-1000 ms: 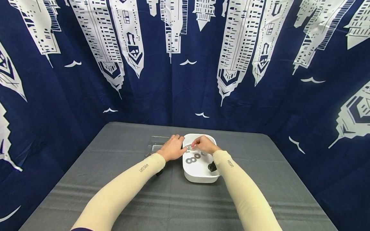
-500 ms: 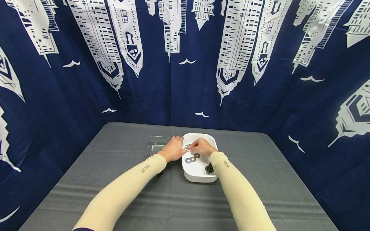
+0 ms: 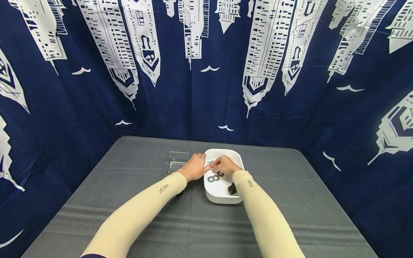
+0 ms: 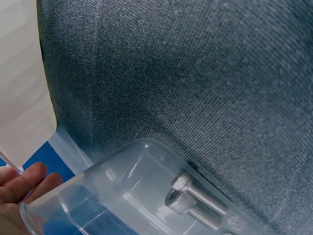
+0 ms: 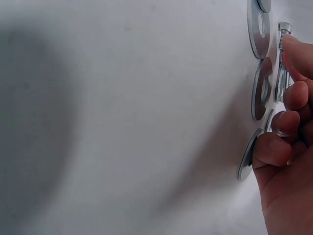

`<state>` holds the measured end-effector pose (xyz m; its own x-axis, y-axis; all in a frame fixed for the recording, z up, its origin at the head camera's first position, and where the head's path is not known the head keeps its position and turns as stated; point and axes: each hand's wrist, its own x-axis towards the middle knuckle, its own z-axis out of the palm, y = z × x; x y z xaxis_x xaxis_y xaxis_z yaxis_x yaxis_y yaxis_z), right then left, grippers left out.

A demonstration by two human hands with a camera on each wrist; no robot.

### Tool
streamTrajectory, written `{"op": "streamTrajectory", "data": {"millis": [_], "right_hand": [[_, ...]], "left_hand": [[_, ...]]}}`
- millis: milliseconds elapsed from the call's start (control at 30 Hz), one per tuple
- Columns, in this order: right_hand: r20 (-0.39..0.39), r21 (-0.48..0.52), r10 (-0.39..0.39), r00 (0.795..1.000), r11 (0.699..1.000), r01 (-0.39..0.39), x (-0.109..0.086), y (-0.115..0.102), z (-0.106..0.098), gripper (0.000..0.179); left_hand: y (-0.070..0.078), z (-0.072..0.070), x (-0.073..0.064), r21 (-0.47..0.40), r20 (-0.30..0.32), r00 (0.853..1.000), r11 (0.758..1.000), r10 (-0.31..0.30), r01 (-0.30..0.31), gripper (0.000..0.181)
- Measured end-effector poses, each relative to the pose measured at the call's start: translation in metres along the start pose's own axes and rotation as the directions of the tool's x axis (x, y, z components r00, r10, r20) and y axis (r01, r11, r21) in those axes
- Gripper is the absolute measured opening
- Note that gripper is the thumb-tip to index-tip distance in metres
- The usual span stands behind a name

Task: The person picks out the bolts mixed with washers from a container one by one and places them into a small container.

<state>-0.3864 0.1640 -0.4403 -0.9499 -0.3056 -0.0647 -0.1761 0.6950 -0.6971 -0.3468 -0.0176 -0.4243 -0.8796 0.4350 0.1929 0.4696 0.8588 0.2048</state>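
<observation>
My right hand (image 3: 226,165) reaches into a white tub (image 3: 223,199), its fingers curled. In the right wrist view, its top fingertips pinch a small socket-head bolt (image 5: 284,30), and more bolt metal shows just beneath. Flat steel washers (image 5: 262,88) lie on the tub floor beside this hand; in the head view they sit a little nearer to me. My left hand (image 3: 194,167) grips the tub's left rim, with the thumb over the inside. In the left wrist view only some curled fingers (image 4: 29,183) appear, by the tub's outer wall (image 4: 24,83).
A clear plastic tray (image 3: 171,163) stands left of the tub, partly behind my left hand. Two larger socket-head bolts (image 4: 195,203) lie in it. Grey cloth (image 3: 155,229) covers the table, and a dark blue patterned curtain (image 3: 180,107) hangs behind it.
My right hand and forearm have shifted slightly to the left inside the tub. A washer by that hand is now hidden. My left hand has barely moved.
</observation>
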Motion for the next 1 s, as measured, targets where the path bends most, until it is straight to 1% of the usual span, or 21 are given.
{"op": "streamTrajectory", "data": {"millis": [233, 467, 667, 800, 1000], "right_hand": [[-0.008, -0.003, 0.026, 1.000, 1.000, -0.026, 0.004, 0.006, 0.004, 0.007], [-0.035, -0.057, 0.009, 0.999, 0.998, -0.011, 0.008, 0.008, 0.007, 0.005], [-0.023, -0.046, 0.032, 0.999, 0.998, -0.033, 0.010, 0.007, 0.007, 0.005], [-0.012, -0.043, 0.032, 0.999, 0.999, -0.033, 0.011, 0.008, 0.008, 0.003], [0.000, -0.030, 0.031, 1.000, 0.999, -0.031, 0.007, 0.006, 0.009, 0.006]], "left_hand": [[0.000, 0.002, 0.000, 0.013, -0.003, 1.000, 1.000, 0.015, -0.015, 0.055], [0.001, 0.002, 0.000, 0.012, -0.018, 1.000, 1.000, 0.022, -0.021, 0.055], [0.001, 0.002, 0.001, 0.015, -0.034, 0.999, 1.000, 0.026, -0.025, 0.050], [0.001, 0.001, 0.000, 0.009, -0.032, 0.999, 1.000, 0.013, -0.013, 0.051], [0.001, 0.002, 0.000, 0.001, -0.026, 1.000, 1.000, 0.009, -0.008, 0.052]]}}
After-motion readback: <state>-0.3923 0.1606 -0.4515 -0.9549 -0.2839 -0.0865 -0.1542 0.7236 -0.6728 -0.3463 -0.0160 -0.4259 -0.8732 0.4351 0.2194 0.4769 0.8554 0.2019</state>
